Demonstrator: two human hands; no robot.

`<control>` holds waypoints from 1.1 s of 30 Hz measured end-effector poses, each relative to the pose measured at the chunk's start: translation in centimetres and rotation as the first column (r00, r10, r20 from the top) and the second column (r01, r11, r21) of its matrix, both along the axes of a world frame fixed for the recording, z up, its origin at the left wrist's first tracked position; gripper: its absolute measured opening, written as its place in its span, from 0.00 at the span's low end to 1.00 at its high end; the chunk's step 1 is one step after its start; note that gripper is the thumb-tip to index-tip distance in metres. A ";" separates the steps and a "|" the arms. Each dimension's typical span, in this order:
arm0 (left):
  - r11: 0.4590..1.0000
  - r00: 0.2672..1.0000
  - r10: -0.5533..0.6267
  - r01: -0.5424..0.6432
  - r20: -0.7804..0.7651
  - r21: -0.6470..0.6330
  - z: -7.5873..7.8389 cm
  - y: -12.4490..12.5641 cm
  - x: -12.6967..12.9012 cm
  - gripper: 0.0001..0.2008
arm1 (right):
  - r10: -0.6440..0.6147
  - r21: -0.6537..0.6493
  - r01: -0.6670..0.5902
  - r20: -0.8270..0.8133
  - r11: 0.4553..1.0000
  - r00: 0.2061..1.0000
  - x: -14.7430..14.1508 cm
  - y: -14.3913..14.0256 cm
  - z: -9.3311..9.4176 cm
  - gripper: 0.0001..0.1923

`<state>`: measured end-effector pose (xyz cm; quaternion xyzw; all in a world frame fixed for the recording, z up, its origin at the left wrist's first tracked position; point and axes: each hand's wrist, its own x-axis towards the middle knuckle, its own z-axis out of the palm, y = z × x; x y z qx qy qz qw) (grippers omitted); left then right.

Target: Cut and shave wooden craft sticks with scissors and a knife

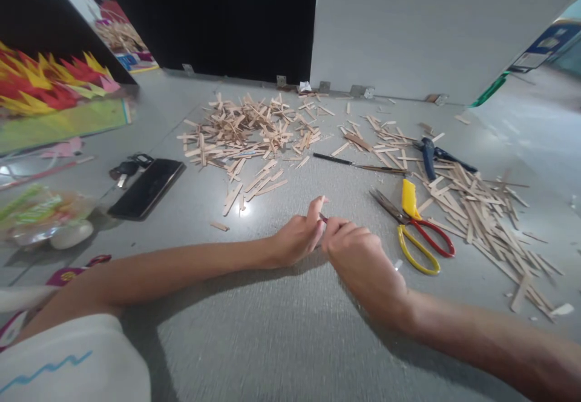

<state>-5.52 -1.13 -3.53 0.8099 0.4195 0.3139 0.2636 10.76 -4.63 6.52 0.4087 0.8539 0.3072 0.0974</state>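
On a grey floor (227,341), with a black board (213,20) and a white board (408,20) standing past the scissors (405,218). Past the scissors to the left, a messy pile of sticks (249,126); to their right, another heap (474,199). Left of the scissors, a right grip (356,249) clenched on a dark bit (322,217), one end poking out, too small to name. A little farther left of the scissors, a left grip (295,237) with bent fingers, one pointing up; cannot tell if holding the dark bit too. Far left of the scissors, a clear bag (40,214) with blurry orange stuff inside, and a green box (63,128) with red and yellow paper spikes (54,81).
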 end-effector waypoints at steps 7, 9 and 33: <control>0.998 0.999 0.027 -0.026 -0.023 0.056 0.0 0.0 0.2 0.25 | 0.077 -0.200 -0.094 -0.091 0.975 0.993 2.7 3.7 -0.9 0.13; 0.998 0.998 0.041 -0.039 -0.040 0.056 0.1 -0.1 0.2 0.25 | 0.061 -0.171 -0.069 -0.052 0.983 0.997 2.0 2.7 -0.5 0.14; 0.970 0.978 -0.041 0.088 0.206 -0.225 1.8 0.2 -0.1 0.26 | -0.142 -0.413 0.133 0.011 0.901 0.990 2.8 2.3 2.2 0.15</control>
